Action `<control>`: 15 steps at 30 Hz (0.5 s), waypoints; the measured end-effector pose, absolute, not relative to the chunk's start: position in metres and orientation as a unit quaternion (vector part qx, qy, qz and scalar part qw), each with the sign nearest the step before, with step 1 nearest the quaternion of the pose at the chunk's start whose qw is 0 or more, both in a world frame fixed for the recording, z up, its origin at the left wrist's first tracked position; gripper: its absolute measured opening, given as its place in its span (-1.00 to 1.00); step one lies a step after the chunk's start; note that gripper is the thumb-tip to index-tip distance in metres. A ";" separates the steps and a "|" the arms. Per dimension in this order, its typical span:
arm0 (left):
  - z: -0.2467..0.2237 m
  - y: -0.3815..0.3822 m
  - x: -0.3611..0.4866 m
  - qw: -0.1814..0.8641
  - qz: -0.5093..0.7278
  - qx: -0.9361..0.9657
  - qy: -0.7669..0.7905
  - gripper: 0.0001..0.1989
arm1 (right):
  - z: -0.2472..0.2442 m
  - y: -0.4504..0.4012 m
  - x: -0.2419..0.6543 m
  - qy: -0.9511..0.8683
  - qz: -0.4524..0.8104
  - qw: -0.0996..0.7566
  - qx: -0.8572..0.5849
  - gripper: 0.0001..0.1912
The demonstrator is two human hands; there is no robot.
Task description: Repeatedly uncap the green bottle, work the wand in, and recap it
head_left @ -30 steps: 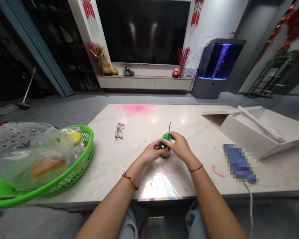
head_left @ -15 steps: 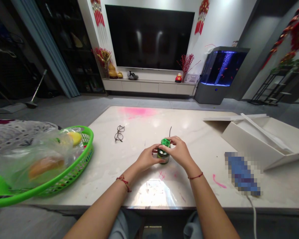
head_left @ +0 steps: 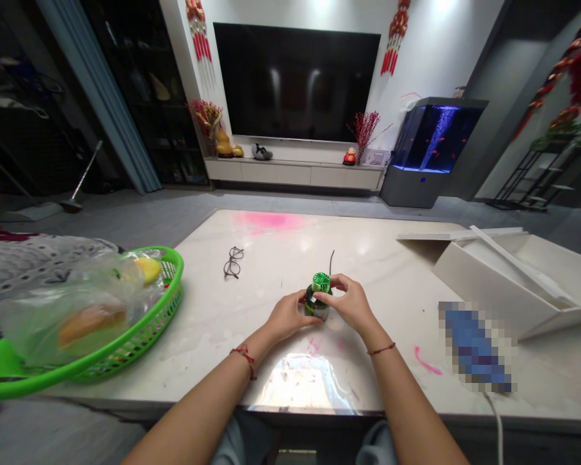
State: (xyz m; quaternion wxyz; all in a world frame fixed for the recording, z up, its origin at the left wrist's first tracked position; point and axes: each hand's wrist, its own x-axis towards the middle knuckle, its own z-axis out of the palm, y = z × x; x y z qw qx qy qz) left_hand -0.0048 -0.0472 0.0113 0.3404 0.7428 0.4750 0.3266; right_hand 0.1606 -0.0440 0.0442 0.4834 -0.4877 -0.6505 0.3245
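A small dark green jar (head_left: 312, 308) stands on the white table in front of me, topped by a shiny green lid (head_left: 321, 280). My left hand (head_left: 289, 316) is wrapped round the jar's body from the left, thumb low on its near side. From the right, my right hand (head_left: 352, 302) grips the upper part at the lid, thumb across the front. Its fingertips behind the lid are partly hidden, and I cannot tell whether the lid is loose. A thin black strip (head_left: 332, 261) lies just beyond the jar.
Eyeglasses (head_left: 233, 262) lie left of centre on the table (head_left: 271, 248). At the left edge sits a green basket (head_left: 162, 323) with bagged food. An open white box (head_left: 489, 284) stands at right, near a blurred-out blue object (head_left: 474, 349) with a white cable.
The view has tilted slightly, so everything sits a little lower. My right fingers and thumb have shifted down around the lid, showing more of its green side. Both hands stay at the jar.
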 end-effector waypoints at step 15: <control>0.022 -0.046 -0.006 0.346 0.278 0.754 0.483 -0.56 | 0.036 -0.040 0.161 -0.638 0.457 0.474 -0.398 -0.57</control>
